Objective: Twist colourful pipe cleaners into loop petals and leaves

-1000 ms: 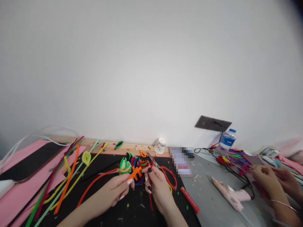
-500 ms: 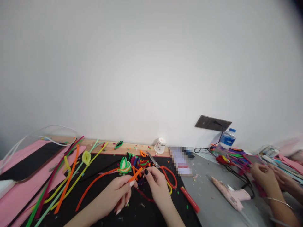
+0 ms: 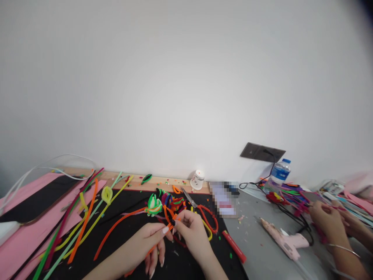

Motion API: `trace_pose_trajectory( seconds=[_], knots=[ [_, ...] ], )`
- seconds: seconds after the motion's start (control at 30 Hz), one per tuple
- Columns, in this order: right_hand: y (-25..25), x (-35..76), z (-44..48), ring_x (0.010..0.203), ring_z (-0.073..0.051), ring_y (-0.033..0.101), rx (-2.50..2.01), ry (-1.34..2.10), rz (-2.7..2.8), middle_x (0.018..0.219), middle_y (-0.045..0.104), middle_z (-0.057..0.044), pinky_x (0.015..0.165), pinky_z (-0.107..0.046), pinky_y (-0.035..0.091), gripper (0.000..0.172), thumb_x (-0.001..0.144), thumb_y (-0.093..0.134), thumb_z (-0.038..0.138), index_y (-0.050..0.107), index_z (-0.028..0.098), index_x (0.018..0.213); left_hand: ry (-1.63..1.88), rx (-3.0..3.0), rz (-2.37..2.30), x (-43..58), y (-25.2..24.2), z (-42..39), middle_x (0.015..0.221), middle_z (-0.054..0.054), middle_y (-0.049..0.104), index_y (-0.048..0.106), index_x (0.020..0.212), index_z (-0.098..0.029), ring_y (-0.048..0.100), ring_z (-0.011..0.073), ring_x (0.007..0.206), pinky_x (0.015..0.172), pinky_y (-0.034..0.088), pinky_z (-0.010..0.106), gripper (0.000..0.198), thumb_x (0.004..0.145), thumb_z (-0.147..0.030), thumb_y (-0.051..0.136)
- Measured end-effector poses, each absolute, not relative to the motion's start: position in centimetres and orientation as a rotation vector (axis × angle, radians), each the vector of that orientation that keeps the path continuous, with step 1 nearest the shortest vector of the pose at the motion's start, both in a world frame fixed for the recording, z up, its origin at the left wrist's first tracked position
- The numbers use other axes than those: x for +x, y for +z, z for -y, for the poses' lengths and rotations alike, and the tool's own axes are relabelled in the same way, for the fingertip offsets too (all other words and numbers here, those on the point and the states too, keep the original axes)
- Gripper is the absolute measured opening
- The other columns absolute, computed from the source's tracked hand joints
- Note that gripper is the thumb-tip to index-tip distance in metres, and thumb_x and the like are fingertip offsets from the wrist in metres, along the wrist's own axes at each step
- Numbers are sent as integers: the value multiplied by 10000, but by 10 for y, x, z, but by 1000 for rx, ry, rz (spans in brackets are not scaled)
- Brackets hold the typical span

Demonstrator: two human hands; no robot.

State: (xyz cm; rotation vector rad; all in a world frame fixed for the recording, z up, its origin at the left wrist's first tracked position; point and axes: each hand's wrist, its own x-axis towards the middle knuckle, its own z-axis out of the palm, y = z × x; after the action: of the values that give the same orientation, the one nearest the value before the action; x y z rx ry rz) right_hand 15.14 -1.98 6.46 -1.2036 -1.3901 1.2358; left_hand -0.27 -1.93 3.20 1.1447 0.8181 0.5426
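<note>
- Left hand: forearm slanting in from lower left, thumb and forefinger pinching an orange pipe cleaner, other fingers hanging loosely below.
- Right hand: angled inward, fingertips pinching the same piece.
- Pipe cleaner: between both hands, above black mat.

Fuzzy, matt orange pipe cleaner; smooth metal scissor blades.

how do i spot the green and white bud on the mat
Find the black mat. Just beyond the left hand lies the rounded green and white bud. Its white stripes set it apart from the darker cluster beside it.
</note>
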Motion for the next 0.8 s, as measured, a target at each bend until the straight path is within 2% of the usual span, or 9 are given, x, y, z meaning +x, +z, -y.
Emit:
trace_pose_trajectory(
  seconds=[0.33, 0.57, 0.8],
  knots=[
    [58, 151, 18, 329, -74, 440, -1182, 1310, 1305, 482, 613, -22, 354, -176, 317, 184, 664, 628, 260, 539, 135, 562, 569, 1154, -848, -5, 36, 19, 595, 31, 674, 566, 782, -138, 577, 106, 362, 339, 378, 168, 416, 715, -545, 515],
    [57, 151, 19, 331, -71, 432, -1273, 1203, 1374, 474, 609, -19, 349, -170, 303, 177, 677, 599, 209, 521, 143, 532, 580, 1177, -893, -4, 32, 19, 633, 45, 690, 594, 806, -115, 615, 109, 400, 357, 377, 151, 385, 755, -487, 509],
    [57, 151, 19, 322, -57, 374, -1335, 1165, 1407, 435, 554, 19, 339, -166, 266, 99, 687, 573, 192, 599, 119, 625, 584, 1229, -938, -3, 30, 20, 634, 51, 694, 555, 722, -129, 614, 108, 396, 355, 362, 145, 321, 786, -437, 493]
  ],
)
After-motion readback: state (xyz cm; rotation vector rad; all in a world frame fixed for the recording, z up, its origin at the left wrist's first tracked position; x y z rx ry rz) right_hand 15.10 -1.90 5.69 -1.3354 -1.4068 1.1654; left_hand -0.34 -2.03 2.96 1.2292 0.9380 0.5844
